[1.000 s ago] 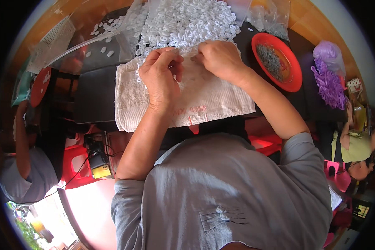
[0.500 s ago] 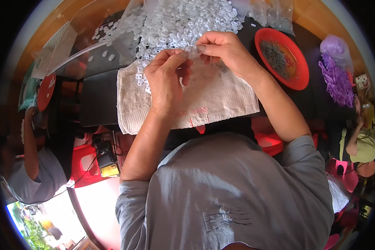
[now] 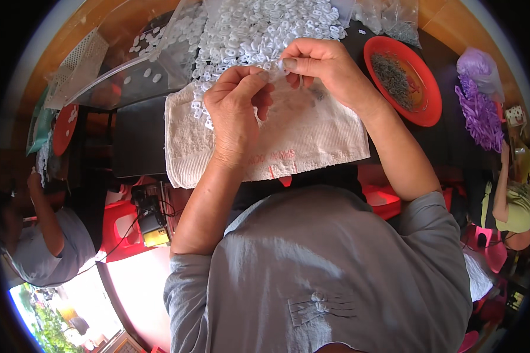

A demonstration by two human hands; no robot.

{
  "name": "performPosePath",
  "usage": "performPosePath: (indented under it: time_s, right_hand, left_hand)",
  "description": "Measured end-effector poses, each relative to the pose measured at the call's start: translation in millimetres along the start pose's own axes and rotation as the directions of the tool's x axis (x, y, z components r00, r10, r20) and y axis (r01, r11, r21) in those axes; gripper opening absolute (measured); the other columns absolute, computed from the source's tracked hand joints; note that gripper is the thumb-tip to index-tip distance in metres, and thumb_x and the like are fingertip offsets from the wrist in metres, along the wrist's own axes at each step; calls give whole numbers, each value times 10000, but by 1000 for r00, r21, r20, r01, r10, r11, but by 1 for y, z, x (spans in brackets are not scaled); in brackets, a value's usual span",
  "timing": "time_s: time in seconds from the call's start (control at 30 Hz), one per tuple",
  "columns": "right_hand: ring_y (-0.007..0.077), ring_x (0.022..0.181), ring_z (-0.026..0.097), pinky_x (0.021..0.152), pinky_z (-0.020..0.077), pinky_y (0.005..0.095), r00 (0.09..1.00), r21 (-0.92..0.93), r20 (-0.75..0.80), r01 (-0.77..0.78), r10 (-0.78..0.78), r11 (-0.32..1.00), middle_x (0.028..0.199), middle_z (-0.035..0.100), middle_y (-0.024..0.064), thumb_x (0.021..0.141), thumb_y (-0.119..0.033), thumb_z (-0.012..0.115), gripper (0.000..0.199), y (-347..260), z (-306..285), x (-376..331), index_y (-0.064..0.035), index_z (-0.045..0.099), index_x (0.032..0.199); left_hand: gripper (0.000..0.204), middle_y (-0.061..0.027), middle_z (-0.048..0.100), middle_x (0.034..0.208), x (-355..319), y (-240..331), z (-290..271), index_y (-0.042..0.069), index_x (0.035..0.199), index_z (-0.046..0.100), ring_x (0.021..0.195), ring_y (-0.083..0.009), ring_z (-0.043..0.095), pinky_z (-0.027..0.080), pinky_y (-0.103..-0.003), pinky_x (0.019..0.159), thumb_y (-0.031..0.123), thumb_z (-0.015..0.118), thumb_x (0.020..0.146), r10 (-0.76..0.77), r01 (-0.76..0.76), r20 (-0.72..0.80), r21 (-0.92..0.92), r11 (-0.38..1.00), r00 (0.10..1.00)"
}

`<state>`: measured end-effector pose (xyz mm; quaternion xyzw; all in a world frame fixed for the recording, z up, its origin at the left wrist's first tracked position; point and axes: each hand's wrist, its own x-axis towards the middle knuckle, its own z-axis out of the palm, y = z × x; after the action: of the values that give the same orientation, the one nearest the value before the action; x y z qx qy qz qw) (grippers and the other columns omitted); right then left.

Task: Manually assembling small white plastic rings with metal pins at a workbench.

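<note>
The left hand (image 3: 237, 112) and the right hand (image 3: 323, 66) meet above a white terry towel (image 3: 312, 138), fingertips drawn together. Thumb and forefinger of each hand pinch a small white plastic piece (image 3: 277, 66) between them, held just over the towel's upper edge; its exact shape is too small to tell. The towel is nubbly, rectangular, with a faint red band near its lower hem, and lies on a dark table (image 3: 138, 138).

Just beyond the hands spreads a heap of small white plastic rings (image 3: 259, 26), glossy and oval, some spilling onto the towel's left edge. A clear plastic sheet (image 3: 129, 76) lies to the left with a few loose rings on it. To the right sits a round red plastic plate (image 3: 431, 97) holding fine dark metal bits (image 3: 391, 73). Farther right is a bundle of purple plastic parts (image 3: 480, 112), partly in a thin bag.
</note>
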<state>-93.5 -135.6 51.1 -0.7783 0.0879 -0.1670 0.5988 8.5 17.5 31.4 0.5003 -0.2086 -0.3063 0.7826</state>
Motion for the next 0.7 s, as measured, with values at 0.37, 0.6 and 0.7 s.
performPosePath:
  time_s: [0.37, 0.6, 0.7]
  right_hand:
    - [50, 721, 558, 625, 420, 195, 998, -124, 38, 51, -47, 991, 786, 598, -29, 909, -141, 580, 123, -3, 2, -2, -31, 630, 927]
    - [51, 718, 558, 624, 426, 200, 998, -201, 31, 67, -62, 977, 784, 597, -25, 908, -125, 576, 116, -4, 1, -3, -21, 625, 929]
    - [53, 713, 559, 625, 427, 200, 998, -167, 30, 58, -54, 984, 780, 597, -24, 907, -129, 581, 118, -1, 0, -2, -22, 625, 929]
  left_hand:
    - [86, -79, 622, 688, -1, -3, 2, -38, 837, 629, 501, -99, 523, 378, -214, 414, 49, 628, 831, 32, -28, -33, 107, 994, 999]
    - [91, -72, 625, 688, -3, -1, 5, -36, 841, 635, 514, -89, 525, 375, -209, 421, 54, 631, 831, 56, -47, -47, 174, 984, 997]
    - [88, -53, 633, 679, -2, -4, 2, -22, 850, 641, 515, -70, 542, 387, -189, 421, 64, 645, 830, 59, -54, -33, 141, 989, 998]
